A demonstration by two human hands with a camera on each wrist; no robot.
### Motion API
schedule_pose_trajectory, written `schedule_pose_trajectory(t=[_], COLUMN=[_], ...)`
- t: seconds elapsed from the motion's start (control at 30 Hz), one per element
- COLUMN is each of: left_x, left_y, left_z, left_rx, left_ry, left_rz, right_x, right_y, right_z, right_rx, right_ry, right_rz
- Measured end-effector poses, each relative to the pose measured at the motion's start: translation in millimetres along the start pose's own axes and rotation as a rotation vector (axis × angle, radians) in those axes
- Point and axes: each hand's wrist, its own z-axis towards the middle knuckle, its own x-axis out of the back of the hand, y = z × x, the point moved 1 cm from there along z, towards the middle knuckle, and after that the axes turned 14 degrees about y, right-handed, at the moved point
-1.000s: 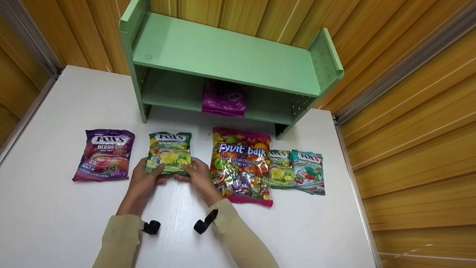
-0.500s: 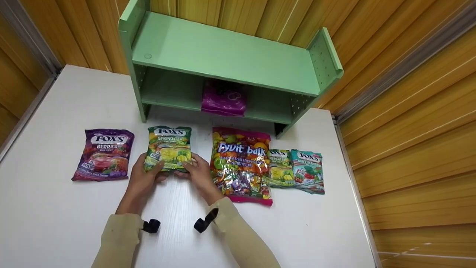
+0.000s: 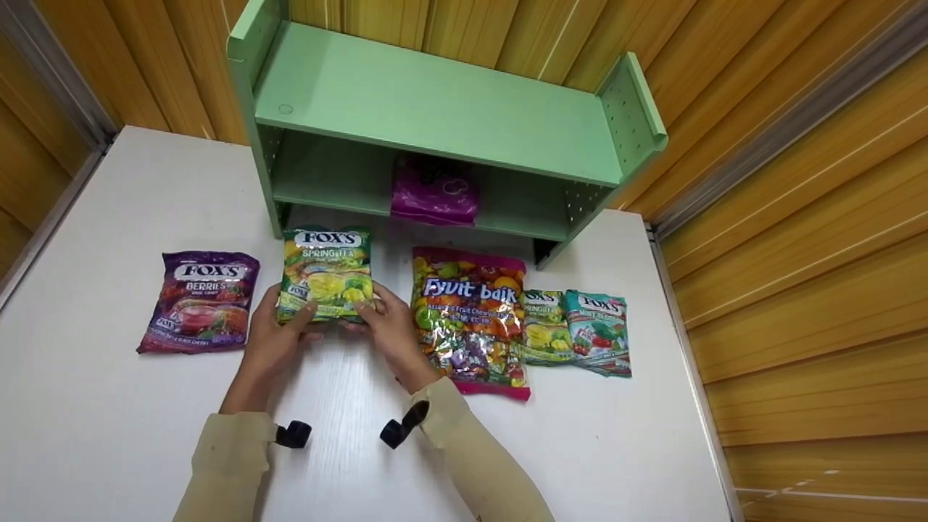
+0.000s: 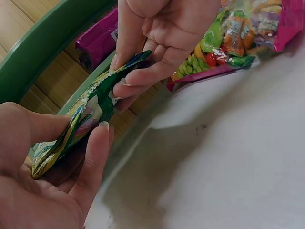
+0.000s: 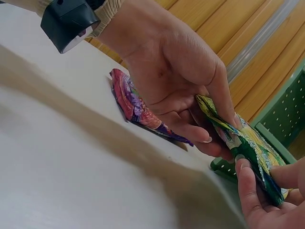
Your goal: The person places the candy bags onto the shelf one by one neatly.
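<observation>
Both hands pinch the lower corners of a green and yellow Fox's Spring Tea candy bag (image 3: 328, 272), thumbs on its front and fingers behind. The left hand (image 3: 274, 333) grips its left corner; the right hand (image 3: 391, 330) grips the right one. Seen in the left wrist view, the candy bag (image 4: 90, 112) is raised over the white table, its bottom edge between the two hands. A purple Fox's Berries bag (image 3: 201, 301) lies left of the left hand. Right of the right hand lies a large Fyvit baik candy bag (image 3: 471, 319).
A green two-tier shelf (image 3: 442, 109) stands at the back of the white table (image 3: 109, 435). On its lower tier sits a magenta bag (image 3: 435, 196). Another Spring Tea bag (image 3: 547, 333) and teal Mint bags (image 3: 600, 333) lie at the right.
Both hands have raised the Spring Tea candy bag and moved it away from the body, toward the shelf. The other bags lie where they were.
</observation>
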Motion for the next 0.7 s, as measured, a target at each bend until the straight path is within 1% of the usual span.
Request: schedule_pose_trajectory(t=[0.17,0.4,0.57,0.7], left_x=[0.3,-0.9,-1.7,-2.8], left_y=[8.6,19.1,25.0,27.8], left_z=[-2.7,-4.1,-3.7,-2.1], left_rx=[-0.024,-0.054,-0.048,-0.058], left_ry=[0.008,0.032,0.022,0.016], left_rz=[-0.012,-0.038,-0.013,-0.004], right_x=[-0.4,-1.4,-1.8,-1.7], right_y=[-9.0,-18.7,-25.7,-30.0], right_z=[-5.2,-9.3,-9.7,-8.3], right_rx=[0.03,0.104,0.109,0.1], right_ry=[-0.004,-0.009,0.009,0.024], right_rz=[0.005,0.0,0.003,-0.012])
